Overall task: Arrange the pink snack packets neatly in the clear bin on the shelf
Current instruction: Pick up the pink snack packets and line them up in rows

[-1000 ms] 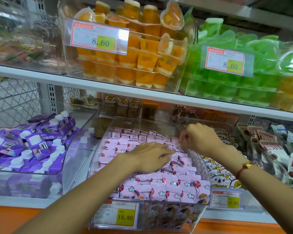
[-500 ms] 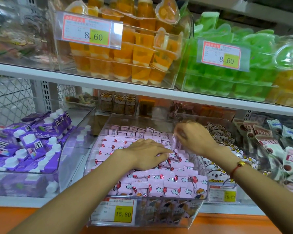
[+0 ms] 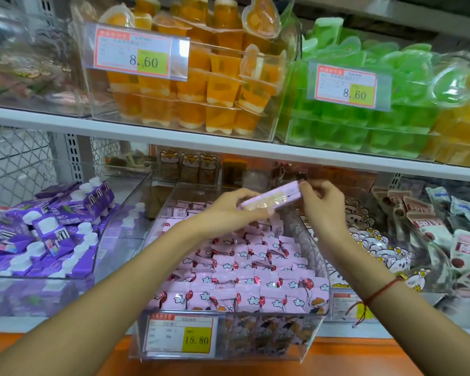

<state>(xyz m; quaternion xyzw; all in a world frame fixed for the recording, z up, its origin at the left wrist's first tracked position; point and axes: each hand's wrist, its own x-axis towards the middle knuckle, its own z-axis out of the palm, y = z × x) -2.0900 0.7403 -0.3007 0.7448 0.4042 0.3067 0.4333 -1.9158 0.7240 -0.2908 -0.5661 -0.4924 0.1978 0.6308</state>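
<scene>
Pink packet pinched by left hand and right hand; recommend lowering flat, aligned with rows beneath, inside bin.

the clear bin is open on top; the white shelf board above limits headroom; neighbouring bins flank it.

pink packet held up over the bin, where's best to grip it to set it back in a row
By its two short ends, coming from the sides. The pink packet is long, flat and level; the left hand and right hand already pinch one end each above the clear bin.
</scene>
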